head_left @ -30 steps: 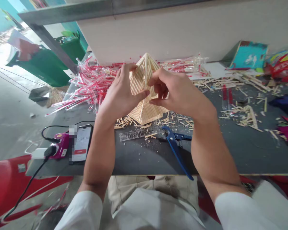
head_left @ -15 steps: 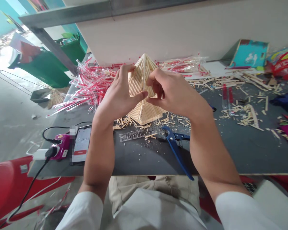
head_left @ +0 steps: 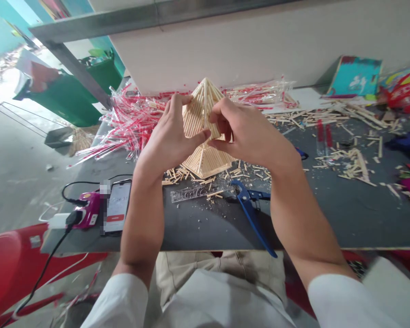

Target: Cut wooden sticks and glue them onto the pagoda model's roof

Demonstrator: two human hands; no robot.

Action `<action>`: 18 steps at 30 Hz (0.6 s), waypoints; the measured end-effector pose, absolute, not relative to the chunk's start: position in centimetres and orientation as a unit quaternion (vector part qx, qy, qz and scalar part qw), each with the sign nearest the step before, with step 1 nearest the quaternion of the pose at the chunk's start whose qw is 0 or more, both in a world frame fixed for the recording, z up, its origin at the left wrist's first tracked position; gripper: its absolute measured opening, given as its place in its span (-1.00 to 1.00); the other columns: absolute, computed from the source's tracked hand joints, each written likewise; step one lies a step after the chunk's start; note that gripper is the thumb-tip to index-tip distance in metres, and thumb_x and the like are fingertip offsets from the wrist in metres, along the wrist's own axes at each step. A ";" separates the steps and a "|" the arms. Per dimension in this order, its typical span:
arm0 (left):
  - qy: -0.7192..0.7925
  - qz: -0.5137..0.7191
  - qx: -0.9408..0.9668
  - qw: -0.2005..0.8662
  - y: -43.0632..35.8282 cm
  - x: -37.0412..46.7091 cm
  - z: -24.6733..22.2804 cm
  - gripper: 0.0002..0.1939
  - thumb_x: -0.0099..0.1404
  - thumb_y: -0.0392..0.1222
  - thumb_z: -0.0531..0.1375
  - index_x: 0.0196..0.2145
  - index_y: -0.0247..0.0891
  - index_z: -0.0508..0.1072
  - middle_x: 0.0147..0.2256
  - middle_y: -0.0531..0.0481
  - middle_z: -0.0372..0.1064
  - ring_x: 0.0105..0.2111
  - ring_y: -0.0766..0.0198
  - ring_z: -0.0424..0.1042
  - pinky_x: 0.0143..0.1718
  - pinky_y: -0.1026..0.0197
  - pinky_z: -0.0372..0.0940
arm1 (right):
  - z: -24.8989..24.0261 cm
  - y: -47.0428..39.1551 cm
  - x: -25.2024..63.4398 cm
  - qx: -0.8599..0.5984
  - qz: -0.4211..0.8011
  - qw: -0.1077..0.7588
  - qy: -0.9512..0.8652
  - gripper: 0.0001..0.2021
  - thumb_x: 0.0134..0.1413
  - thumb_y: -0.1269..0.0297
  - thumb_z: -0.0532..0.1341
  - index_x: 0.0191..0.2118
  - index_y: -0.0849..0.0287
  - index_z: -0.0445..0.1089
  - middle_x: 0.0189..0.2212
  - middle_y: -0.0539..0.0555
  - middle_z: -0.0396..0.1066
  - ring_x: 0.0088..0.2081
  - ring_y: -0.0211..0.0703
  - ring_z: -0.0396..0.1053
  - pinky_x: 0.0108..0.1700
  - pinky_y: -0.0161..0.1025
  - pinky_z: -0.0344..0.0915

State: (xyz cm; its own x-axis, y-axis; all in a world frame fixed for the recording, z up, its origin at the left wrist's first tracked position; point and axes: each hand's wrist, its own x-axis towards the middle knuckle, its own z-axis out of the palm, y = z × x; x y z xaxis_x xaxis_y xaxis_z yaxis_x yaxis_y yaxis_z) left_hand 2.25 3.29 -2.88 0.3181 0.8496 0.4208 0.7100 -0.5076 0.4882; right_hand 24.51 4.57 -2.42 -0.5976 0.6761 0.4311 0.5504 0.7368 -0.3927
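Observation:
A pointed model of thin wooden sticks (head_left: 198, 109) stands on the dark table in the middle of the view, its ribbed lower part (head_left: 210, 163) flaring out below. My left hand (head_left: 172, 132) is curved around its left side, fingertips on the upper slope and thumb across the front. My right hand (head_left: 237, 127) is at the right side, its fingers curled and pinched against the sticks. Whatever lies between those right fingertips is too hidden to make out. Nearer me are a clear ruler (head_left: 187, 193) and a blue-handled cutter (head_left: 254, 218).
Plastic-wrapped sticks with red marks (head_left: 133, 120) pile up at the left back. Cut sticks (head_left: 357, 168) are scattered on the right. A phone (head_left: 117, 207) and a magenta power strip (head_left: 90, 209) lie at the left edge. A metal bar (head_left: 157, 18) crosses behind.

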 end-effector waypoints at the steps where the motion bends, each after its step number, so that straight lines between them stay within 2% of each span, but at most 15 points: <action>1: 0.483 0.326 0.805 0.107 3.3 2.2 -2.9 -0.24 0.30 0.35 0.27 0.25 -0.10 0.16 0.27 -0.28 0.21 0.32 -0.30 0.22 0.27 -0.42 0.23 | -2.4 4.6 24.5 -0.345 0.113 0.287 -0.887 -0.68 0.17 0.26 0.36 -0.02 0.11 0.29 -0.27 0.03 0.40 -0.32 -0.15 0.32 -0.25 -0.21 0.16; 11: 0.479 0.327 0.807 0.112 3.3 2.0 -3.1 -0.23 0.30 0.35 0.26 0.27 -0.06 0.13 0.27 -0.27 0.20 0.34 -0.31 0.19 0.31 -0.46 0.14 | -2.6 4.8 24.5 -0.346 0.120 0.290 -0.884 -0.68 0.15 0.26 0.39 -0.07 0.13 0.28 -0.26 0.04 0.40 -0.34 -0.15 0.32 -0.23 -0.18 0.17; 18: 0.491 0.333 0.795 0.126 2.9 2.6 -2.5 -0.23 0.28 0.34 0.30 0.27 -0.05 0.17 0.23 -0.27 0.23 0.30 -0.33 0.26 0.23 -0.42 0.25 | -2.3 4.5 24.4 -0.357 0.115 0.284 -0.882 -0.73 0.17 0.23 0.36 -0.09 0.12 0.31 -0.24 0.07 0.42 -0.30 -0.12 0.35 -0.22 -0.18 0.19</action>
